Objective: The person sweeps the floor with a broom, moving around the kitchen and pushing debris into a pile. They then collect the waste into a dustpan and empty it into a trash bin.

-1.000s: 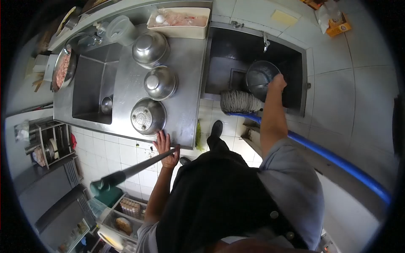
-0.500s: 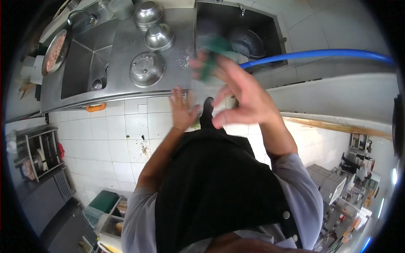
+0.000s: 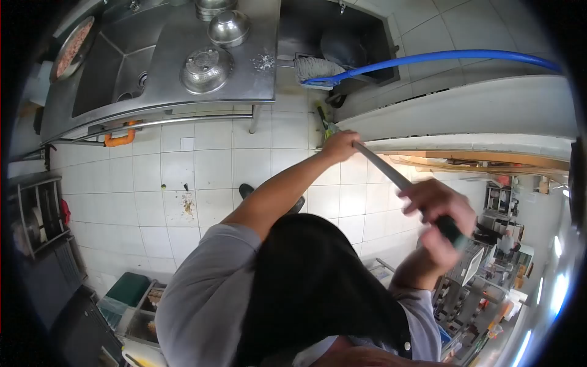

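Note:
My left hand (image 3: 342, 147) is wrapped around a long grey pole (image 3: 385, 166), about midway between me and the sinks. My right hand (image 3: 441, 211), blurred by motion, grips the dark green handle end (image 3: 451, 231) of the same pole. Beyond my left hand, low near the white ledge, a yellow-green piece (image 3: 330, 129) lies in line with the pole. I cannot make out what kind of tool it is.
A mop head (image 3: 315, 70) with a blue handle (image 3: 440, 56) lies across the dark sink's edge (image 3: 394, 64). Metal bowls (image 3: 206, 70) stand on the steel counter (image 3: 165, 55). Brown debris (image 3: 187, 205) spots the tiled floor. A white ledge (image 3: 477, 113) runs along the right.
My hands have moved from the counter's edge to the right, and both now hold the pole. A blurred green thing was at my right hand before. The view has shifted.

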`<state>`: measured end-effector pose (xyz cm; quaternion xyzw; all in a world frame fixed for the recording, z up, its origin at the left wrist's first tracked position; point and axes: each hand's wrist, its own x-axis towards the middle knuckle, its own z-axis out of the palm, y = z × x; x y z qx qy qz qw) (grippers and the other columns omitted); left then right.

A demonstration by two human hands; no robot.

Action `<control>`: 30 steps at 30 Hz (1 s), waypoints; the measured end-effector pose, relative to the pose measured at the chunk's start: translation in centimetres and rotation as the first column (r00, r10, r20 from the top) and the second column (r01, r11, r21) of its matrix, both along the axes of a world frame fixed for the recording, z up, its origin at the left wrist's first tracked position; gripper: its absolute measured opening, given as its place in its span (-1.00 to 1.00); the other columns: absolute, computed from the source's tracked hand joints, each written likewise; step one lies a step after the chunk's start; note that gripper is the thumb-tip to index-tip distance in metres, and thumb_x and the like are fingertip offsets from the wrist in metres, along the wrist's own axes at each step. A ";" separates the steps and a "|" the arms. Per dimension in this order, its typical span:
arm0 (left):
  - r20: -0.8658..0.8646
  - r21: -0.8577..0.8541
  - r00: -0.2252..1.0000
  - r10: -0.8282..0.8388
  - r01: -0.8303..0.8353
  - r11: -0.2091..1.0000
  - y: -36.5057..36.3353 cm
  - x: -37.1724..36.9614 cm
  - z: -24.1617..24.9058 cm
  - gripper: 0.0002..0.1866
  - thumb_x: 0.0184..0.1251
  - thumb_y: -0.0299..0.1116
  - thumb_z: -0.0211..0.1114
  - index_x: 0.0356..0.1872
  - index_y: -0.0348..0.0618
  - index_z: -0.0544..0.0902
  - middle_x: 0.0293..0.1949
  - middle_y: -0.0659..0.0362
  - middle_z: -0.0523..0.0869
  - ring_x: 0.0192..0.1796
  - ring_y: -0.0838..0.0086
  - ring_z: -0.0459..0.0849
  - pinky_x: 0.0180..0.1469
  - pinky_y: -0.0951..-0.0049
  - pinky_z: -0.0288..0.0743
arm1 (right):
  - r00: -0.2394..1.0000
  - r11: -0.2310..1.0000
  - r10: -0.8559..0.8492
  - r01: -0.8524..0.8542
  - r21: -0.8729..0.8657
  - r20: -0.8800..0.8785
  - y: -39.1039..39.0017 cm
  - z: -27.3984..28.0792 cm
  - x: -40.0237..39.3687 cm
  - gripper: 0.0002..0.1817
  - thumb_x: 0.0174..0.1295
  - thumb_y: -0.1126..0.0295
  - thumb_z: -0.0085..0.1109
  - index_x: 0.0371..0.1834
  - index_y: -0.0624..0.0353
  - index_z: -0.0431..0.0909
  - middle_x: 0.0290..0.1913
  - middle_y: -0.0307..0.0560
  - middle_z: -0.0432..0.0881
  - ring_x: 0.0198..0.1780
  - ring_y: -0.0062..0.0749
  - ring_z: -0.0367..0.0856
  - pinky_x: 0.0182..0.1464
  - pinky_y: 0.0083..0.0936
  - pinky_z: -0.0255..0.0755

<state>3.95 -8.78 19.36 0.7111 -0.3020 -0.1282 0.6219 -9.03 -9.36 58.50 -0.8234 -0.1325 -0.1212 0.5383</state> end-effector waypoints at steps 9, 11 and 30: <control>-0.064 0.265 0.981 0.184 -0.162 0.951 8.3 -6.2 -19.6 -0.69 0.39 -0.13 0.56 -0.26 -0.14 0.69 -0.10 -0.03 0.76 0.04 -0.02 0.72 0.08 0.05 0.60 | 0.985 0.978 0.057 -0.022 0.210 -0.163 -0.5 -12.2 -4.7 -0.51 0.61 0.22 0.23 -0.51 0.31 0.47 -0.43 0.01 0.62 -0.29 -0.18 0.70 -0.18 -0.33 0.55; 0.036 0.233 0.945 0.325 -0.324 0.917 13.1 -11.8 -18.4 -0.68 0.37 -0.14 0.58 -0.25 -0.15 0.68 -0.10 0.00 0.76 0.01 -0.01 0.71 0.08 0.04 0.60 | 0.989 0.924 0.075 -0.020 0.383 -0.130 -0.4 -12.5 -8.3 -0.48 0.64 0.19 0.18 -0.52 0.28 0.44 -0.48 -0.06 0.55 -0.30 -0.12 0.71 -0.23 -0.25 0.58; 0.000 0.273 0.820 0.572 -0.550 0.789 24.3 -14.4 -12.9 -0.67 0.45 -0.05 0.50 -0.20 -0.12 0.69 0.05 0.08 0.73 0.24 0.07 0.67 0.24 0.10 0.59 | 0.865 0.866 0.500 -0.497 0.059 -0.044 11.1 -11.5 -15.2 -0.38 0.61 -0.02 0.22 -0.54 0.23 0.40 -0.48 -0.05 0.54 -0.30 -0.09 0.65 -0.18 -0.15 0.64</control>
